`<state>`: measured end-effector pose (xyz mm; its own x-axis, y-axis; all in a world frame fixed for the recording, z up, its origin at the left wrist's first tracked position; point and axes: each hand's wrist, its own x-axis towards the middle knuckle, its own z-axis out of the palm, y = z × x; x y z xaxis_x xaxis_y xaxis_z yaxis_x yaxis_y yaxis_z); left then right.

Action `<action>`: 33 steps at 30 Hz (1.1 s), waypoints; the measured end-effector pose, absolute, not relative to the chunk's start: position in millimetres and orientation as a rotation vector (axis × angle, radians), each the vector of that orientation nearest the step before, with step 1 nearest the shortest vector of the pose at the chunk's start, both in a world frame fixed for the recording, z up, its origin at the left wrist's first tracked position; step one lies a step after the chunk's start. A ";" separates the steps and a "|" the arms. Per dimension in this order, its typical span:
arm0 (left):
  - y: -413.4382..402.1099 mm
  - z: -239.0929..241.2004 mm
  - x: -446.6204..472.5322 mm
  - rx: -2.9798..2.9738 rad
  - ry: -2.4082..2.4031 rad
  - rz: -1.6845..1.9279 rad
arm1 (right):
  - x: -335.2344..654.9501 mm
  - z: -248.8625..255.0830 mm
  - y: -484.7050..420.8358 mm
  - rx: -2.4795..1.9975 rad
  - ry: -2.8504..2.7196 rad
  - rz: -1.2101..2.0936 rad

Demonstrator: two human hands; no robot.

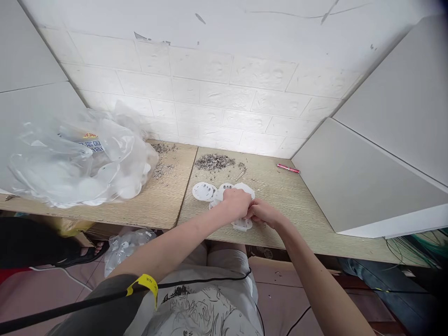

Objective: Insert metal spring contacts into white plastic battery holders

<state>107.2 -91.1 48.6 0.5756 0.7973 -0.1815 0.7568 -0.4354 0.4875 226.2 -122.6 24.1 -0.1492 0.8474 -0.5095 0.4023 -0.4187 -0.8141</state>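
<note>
My left hand [237, 202] and my right hand [263, 212] meet over the wooden table [301, 205], fingers curled and pinched together on a white round plastic disc [242, 225] whose lower rim shows beneath them. More white perforated discs [205, 191] lie flat just left of and behind my hands. A heap of small grey metal parts [214, 162] sits farther back on the table. What my fingertips pinch besides the disc is hidden.
A large clear plastic bag of white discs [75, 161] fills the left table. More metal bits [162, 169] lie scattered beside it. A red pen [288, 168] rests at the back right. A white box panel [364, 186] stands on the right. Another bag [122, 247] sits below the table.
</note>
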 end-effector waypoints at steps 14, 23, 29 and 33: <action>-116.6 32.8 92.1 2.560 1.191 0.004 | 222.4 -6.7 -158.3 -1.687 -1.711 0.872; -105.7 40.5 30.1 2.260 1.013 0.583 | 235.6 -10.7 -175.7 -1.410 -1.237 1.249; -141.0 17.0 -6.0 1.523 0.827 0.824 | 196.5 -9.3 -172.5 -1.256 -1.106 1.160; -146.3 -2.5 -4.3 1.239 0.801 0.939 | 160.0 -0.4 -155.2 -1.205 -1.295 1.116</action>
<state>-4.3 -146.3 -2.5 0.4139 0.9103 -0.0031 -0.1468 0.0701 0.9867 160.0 -155.2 -0.4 -0.0008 0.9971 0.0763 0.0717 0.0762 -0.9945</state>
